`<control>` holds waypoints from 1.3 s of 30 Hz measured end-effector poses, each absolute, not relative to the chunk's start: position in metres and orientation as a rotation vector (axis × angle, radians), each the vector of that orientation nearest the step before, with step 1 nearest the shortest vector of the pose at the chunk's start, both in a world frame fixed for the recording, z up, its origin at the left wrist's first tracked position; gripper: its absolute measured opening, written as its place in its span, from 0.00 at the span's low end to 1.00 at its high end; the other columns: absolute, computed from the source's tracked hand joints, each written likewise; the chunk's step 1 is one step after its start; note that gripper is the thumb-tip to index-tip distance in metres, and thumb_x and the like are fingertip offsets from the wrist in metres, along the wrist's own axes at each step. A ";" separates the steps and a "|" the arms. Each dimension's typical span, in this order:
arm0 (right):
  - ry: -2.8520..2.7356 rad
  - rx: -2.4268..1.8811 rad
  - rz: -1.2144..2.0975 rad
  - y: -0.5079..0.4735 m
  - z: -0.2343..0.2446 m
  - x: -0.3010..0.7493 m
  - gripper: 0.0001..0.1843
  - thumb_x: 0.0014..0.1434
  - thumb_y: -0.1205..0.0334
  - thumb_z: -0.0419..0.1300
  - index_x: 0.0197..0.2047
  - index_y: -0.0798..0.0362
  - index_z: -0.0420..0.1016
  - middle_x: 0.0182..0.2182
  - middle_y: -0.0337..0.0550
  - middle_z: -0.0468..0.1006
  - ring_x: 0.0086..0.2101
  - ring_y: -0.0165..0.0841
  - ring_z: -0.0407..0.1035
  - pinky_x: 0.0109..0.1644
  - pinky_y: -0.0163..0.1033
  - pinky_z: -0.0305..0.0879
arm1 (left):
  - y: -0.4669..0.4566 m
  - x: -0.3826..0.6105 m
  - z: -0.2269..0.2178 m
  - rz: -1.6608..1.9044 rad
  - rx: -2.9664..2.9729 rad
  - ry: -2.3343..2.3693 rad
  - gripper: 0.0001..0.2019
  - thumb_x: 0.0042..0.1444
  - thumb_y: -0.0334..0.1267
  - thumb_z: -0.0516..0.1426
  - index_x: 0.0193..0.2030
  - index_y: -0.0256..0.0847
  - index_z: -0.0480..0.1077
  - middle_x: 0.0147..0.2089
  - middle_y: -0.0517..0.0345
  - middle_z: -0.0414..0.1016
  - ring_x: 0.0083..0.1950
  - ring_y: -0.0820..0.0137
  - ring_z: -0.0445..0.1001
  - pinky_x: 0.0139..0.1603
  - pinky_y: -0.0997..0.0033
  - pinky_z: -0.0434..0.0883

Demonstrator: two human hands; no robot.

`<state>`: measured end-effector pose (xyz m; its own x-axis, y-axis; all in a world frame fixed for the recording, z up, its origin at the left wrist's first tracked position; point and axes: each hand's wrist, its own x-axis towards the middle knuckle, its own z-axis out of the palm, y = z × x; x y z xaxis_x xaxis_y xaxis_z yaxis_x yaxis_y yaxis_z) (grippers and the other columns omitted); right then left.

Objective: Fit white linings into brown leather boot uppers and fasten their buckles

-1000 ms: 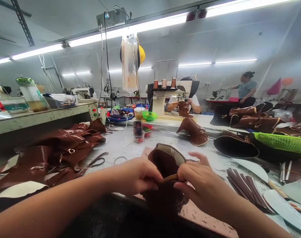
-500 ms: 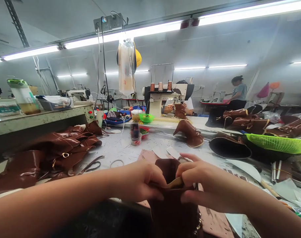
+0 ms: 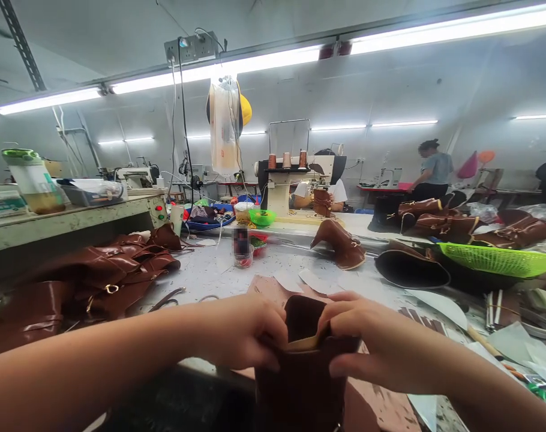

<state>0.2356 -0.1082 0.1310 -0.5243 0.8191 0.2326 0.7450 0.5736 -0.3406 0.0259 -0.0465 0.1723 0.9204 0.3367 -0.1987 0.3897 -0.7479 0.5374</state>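
A dark brown leather boot upper [image 3: 300, 384] stands in front of me at the table's near edge, its open top facing up and a tan inner edge showing. My left hand [image 3: 250, 333] pinches the left side of the rim between thumb and fingers. On the right side of the same rim, my right hand [image 3: 360, 336] is closed, with fingers inside the opening and thumb outside. The lower part of the upper runs out of view at the bottom. Beneath it lies a pinkish board [image 3: 381, 402].
Brown boot uppers [image 3: 115, 270] lie heaped at left. Another upper [image 3: 340, 243] and a black-lined one [image 3: 412, 267] lie beyond my hands, near a green basket [image 3: 498, 259]. A sewing machine [image 3: 277, 192] stands behind, with a person at it. White scraps [image 3: 439, 306] lie at right.
Both hands keep hold of the rim. The upper has shifted slightly left and its opening shows wider. The whole view has moved a little to the right.
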 end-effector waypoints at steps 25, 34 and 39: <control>-2.249 -1.167 -0.087 -0.119 0.088 0.232 0.10 0.60 0.67 0.50 0.28 0.50 0.55 0.28 0.35 0.72 0.27 0.29 0.68 0.53 0.54 0.59 | -0.040 0.026 0.155 -0.264 2.260 0.551 0.11 0.45 0.24 0.56 0.36 0.40 0.67 0.29 0.66 0.63 0.32 0.74 0.63 0.32 0.78 0.60; -2.157 -1.182 -0.287 -0.126 0.119 0.243 0.11 0.56 0.68 0.54 0.25 0.49 0.57 0.20 0.31 0.69 0.24 0.30 0.68 0.42 0.43 0.66 | -0.032 0.074 0.184 -0.025 2.728 0.276 0.06 0.46 0.29 0.62 0.25 0.36 0.67 0.29 0.63 0.62 0.33 0.72 0.63 0.33 0.76 0.60; -2.246 -1.381 -0.078 -0.128 0.125 0.265 0.12 0.53 0.69 0.58 0.25 0.48 0.58 0.22 0.31 0.72 0.29 0.33 0.70 0.42 0.41 0.66 | -0.021 0.075 0.177 -0.054 2.578 0.279 0.08 0.46 0.27 0.62 0.24 0.36 0.66 0.26 0.65 0.61 0.32 0.74 0.63 0.33 0.77 0.60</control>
<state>0.2651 -0.1284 0.1253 -0.3616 0.8221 0.4397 0.8506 0.4840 -0.2053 0.0754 -0.0209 0.1772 0.9778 0.1872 -0.0941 0.2087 -0.8322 0.5137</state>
